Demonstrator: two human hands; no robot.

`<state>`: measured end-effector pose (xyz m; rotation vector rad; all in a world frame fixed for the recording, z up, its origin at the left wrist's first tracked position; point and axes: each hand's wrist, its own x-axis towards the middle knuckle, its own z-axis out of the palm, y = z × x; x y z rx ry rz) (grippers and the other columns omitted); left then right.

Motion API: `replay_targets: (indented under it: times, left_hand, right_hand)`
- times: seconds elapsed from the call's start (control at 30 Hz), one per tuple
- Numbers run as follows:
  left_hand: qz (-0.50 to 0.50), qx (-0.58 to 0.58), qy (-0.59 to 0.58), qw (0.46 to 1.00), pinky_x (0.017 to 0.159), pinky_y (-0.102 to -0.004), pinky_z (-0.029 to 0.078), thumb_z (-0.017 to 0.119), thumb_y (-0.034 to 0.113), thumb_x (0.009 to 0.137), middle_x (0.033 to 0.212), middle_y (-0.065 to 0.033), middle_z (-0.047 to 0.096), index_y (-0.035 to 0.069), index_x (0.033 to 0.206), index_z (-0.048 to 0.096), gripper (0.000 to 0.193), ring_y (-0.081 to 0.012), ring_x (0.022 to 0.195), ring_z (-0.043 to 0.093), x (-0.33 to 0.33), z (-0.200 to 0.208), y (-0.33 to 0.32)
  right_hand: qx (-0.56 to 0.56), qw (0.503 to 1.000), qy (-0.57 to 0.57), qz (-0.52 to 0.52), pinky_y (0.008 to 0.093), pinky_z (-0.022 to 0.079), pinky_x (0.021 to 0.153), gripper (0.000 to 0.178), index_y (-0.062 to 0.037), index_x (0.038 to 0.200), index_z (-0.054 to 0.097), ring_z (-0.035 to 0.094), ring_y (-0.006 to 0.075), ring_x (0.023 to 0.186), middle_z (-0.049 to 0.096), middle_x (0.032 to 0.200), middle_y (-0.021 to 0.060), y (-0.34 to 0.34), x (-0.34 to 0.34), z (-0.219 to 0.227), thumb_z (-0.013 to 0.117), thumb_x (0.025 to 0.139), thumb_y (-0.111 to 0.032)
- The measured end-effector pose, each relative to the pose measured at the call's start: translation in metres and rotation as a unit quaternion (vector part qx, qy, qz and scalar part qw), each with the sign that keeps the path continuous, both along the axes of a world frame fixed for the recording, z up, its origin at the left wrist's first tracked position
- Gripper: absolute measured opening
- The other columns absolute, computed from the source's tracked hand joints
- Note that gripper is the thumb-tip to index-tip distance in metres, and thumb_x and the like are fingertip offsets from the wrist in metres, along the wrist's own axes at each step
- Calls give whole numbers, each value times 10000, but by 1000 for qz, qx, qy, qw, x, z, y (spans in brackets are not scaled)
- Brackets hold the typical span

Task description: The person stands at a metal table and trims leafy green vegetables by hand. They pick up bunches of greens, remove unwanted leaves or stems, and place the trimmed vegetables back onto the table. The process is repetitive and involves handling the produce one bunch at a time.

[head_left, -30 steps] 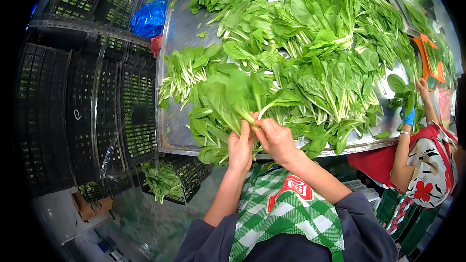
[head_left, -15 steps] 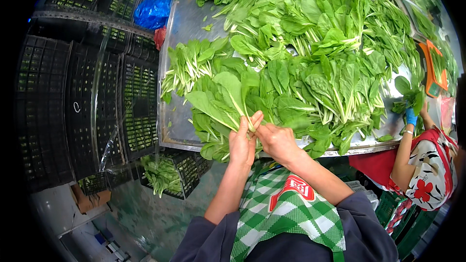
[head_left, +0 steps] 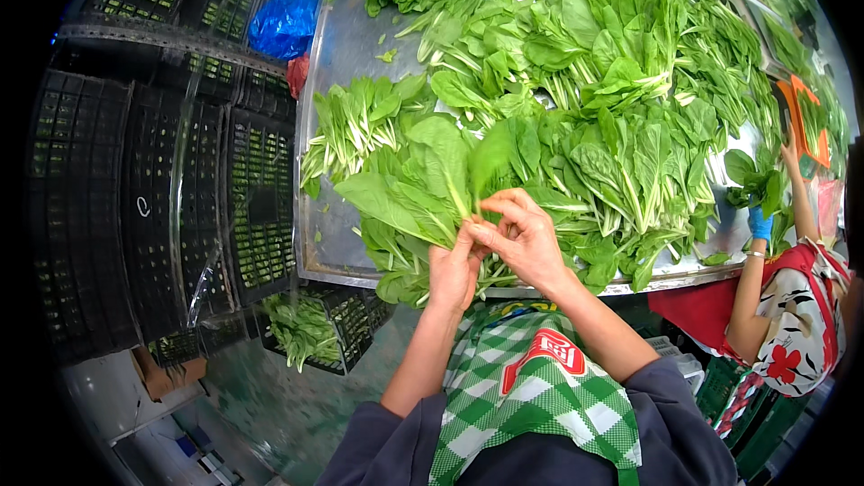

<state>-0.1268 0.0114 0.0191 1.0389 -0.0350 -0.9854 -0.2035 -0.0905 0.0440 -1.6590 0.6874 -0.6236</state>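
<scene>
Between the fingers of the left hand point(head_left: 453, 274), a leafy green point(head_left: 443, 162) is gripped at its base, where the right hand point(head_left: 531, 247) curls alongside, its grip unclear from here, with piled greens point(head_left: 621, 166) beyond on a table point(head_left: 358, 22).

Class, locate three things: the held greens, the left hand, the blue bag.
Held greens point(head_left: 443, 151), head view: on a broad leaf.
Left hand point(head_left: 454, 276), head view: middle of the hand.
Blue bag point(head_left: 283, 23), head view: its crumpled side.
</scene>
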Motion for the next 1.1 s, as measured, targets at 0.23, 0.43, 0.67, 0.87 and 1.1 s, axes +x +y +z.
replay_targets:
  times: [0.23,0.43,0.67,0.87,1.1]
  left_hand:
    - [-41,-11,21,999,764,-350,528,563,121,903,1060,-73,589,47,1118,545,228,-199,949,594,5,11,0]
    - [-35,30,32,998,774,-338,531,599,110,880,994,-77,604,41,1086,550,223,-205,922,610,11,10,-4]
    - [62,116,0,991,749,-318,541,619,115,871,926,-111,609,-22,1041,541,232,-228,886,627,25,8,-5]
    - [65,175,-110,976,622,-268,541,676,35,811,933,-111,634,-71,1032,577,264,-180,767,626,17,-3,-9]
    - [30,170,-284,943,735,-240,478,669,32,821,936,-73,647,-58,1089,601,291,-104,803,585,3,-3,-7]
  right_hand:
    - [269,959,-91,2,204,407,620,200,-45,989,695,480,66,711,577,899,28,-1,-4,-11,700,793,-88]
    - [363,927,-78,-52,183,419,546,111,-26,930,685,521,50,662,598,824,16,-1,-5,-15,639,852,-92]
    - [277,955,25,-107,238,461,497,277,50,1073,578,584,116,586,643,839,95,-8,-15,-40,607,872,-138]
    - [34,994,95,36,277,502,544,464,87,1141,488,621,142,634,609,958,117,8,-4,-6,705,783,-115]
    - [469,883,-31,3,201,382,481,221,-33,904,597,488,71,531,573,681,13,12,-1,-29,630,870,-249]
